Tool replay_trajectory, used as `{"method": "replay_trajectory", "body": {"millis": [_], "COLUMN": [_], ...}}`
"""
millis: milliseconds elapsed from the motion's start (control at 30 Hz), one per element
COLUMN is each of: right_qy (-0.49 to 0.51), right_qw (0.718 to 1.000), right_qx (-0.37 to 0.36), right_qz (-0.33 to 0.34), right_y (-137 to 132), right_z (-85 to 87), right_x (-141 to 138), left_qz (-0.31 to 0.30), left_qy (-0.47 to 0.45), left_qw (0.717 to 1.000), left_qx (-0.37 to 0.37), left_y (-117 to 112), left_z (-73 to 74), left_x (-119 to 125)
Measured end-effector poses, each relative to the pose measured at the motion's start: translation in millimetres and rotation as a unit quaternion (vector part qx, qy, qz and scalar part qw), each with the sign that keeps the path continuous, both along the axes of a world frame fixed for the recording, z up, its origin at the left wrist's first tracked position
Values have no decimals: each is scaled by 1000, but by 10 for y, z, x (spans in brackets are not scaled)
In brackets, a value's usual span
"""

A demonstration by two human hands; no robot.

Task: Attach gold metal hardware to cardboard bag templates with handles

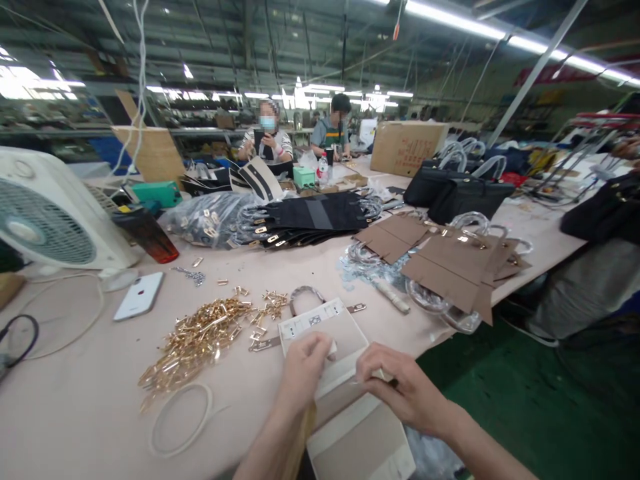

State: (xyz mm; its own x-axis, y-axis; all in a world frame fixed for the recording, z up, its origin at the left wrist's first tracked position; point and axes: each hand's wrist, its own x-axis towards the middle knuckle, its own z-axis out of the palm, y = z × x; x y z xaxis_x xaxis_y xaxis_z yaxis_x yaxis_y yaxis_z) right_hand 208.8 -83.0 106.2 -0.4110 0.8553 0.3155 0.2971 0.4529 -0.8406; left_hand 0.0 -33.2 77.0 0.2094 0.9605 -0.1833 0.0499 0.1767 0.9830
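Note:
A pale beige handbag piece [345, 330] lies flat at the table's edge, with a wrapped handle [306, 293] at its far end and strap tabs with metal fittings at its sides. Over its near left part is my left hand [305, 367], closed, with a small whitish bit showing at the fingertips. My right hand [395, 380] is pinched at the piece's right edge; what it grips is too small to make out. Below both hands, another pale panel [360, 440] hangs over the edge. Just left of the bag piece lies a heap of gold metal fittings [210, 333].
A white fan [45, 207], a tumbler [147, 233] and a phone [139, 297] stand or lie at left. Stacked black panels [315, 217], brown bag pieces [445, 260] and black handbags [460, 190] occupy the far side. Two people sit beyond; someone's legs show at right.

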Motion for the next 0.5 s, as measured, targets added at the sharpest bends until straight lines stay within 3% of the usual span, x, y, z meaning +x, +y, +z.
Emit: {"method": "replay_trajectory", "body": {"millis": [167,233,333,500], "right_qy": [16,24,15,-79], "right_qw": [993,991,985,982], "right_qx": [-77,-111,-168,-169], "right_qz": [-89,-73,-38,16], "right_y": [503,768,1105,1504], "right_z": [194,233,203,12], "right_x": [212,216,138,62], "left_qz": [-63,-74,-42,-63], "left_qy": [51,81,163,221], "left_qw": [994,990,976,949], "left_qx": [68,86,136,216], "left_y": [112,73,7,96], "left_z": [-108,-184,-389,-821], "left_x": [62,146,247,286]}}
